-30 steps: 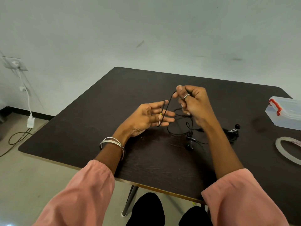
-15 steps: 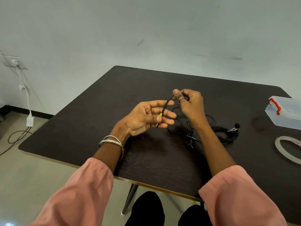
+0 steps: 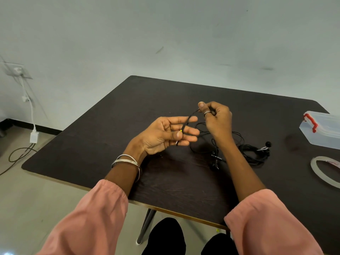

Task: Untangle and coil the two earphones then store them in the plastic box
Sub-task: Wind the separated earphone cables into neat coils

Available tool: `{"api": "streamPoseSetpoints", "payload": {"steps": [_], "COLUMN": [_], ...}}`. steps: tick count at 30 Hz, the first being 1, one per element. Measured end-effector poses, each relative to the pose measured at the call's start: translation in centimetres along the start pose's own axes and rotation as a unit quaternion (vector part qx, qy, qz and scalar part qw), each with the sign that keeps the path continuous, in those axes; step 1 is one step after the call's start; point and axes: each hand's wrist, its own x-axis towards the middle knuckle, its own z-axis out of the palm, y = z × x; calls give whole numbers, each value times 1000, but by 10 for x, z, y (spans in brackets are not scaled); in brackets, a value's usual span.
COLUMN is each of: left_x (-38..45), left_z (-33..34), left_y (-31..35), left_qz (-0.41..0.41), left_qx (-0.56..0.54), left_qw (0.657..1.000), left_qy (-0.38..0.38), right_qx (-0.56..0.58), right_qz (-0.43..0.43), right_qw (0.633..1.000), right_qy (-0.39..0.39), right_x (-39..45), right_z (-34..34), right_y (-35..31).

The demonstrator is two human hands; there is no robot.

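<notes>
We can read no writing, label, brand or number anywhere here, on any surface in view.

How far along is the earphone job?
Done: one earphone looks already bundled on the table. In hand: the left hand pinches the plug end of the second cable while the right hand holds it further along, seemingly starting a coil; most of it lies loose beneath. Left: finish that coil and put both in the box, which appears closed.
</notes>
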Motion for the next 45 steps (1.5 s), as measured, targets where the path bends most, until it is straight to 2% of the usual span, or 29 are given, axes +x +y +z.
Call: {"api": "streamPoseSetpoints", "payload": {"steps": [3, 5, 7, 9, 12, 16, 21, 26, 29, 33, 37, 40, 45], "left_x": [3, 7, 11, 13, 14, 16, 19, 18, 18, 18, 15, 13, 10], "left_z": [-2, -6, -11, -16, -21, -23, -22, -26, -27, -17, -10, -4, -1], "left_y": [3, 5, 6, 5, 3, -1, -6, -6, -9, -14, -12, -11, -12], "left_qz": [93, 153, 193, 220, 235, 209, 177, 169, 157, 104, 51, 12, -27], "left_qx": [-57, -95, -132, -160, -168, -94, -34, -25, 62, 146, 134, 136, 145], "left_qw": [991, 973, 947, 918, 893, 898, 914, 912, 915, 943, 973, 982, 988], "left_qy": [80, 147, 221, 288, 346, 376, 363, 372, 367, 280, 180, 128, 53], "right_qx": [-78, -145, -204, -248, -259, -264, -187, -131, -99, 24, 146, 181, 168], "right_qz": [-31, -78, -115, -157, -203, -222, -198, -159, -134, -41, 25, 32, 17], "right_qw": [995, 975, 934, 889, 859, 858, 915, 928, 937, 968, 972, 973, 977], "right_qy": [-57, -148, -268, -351, -392, -380, -298, -309, -306, -247, -182, -138, -128], "right_x": [-2, -6, -14, -21, -29, -27, -19, -18, -17, -10, -6, -3, -3], "right_z": [7, 14, 23, 33, 41, 34, 17, 9, 4, -8, -16, -19, -15], "right_y": [7, 10, 7, -1, -12, -16, -18, -20, -22, -22, -20, -17, -15]}}
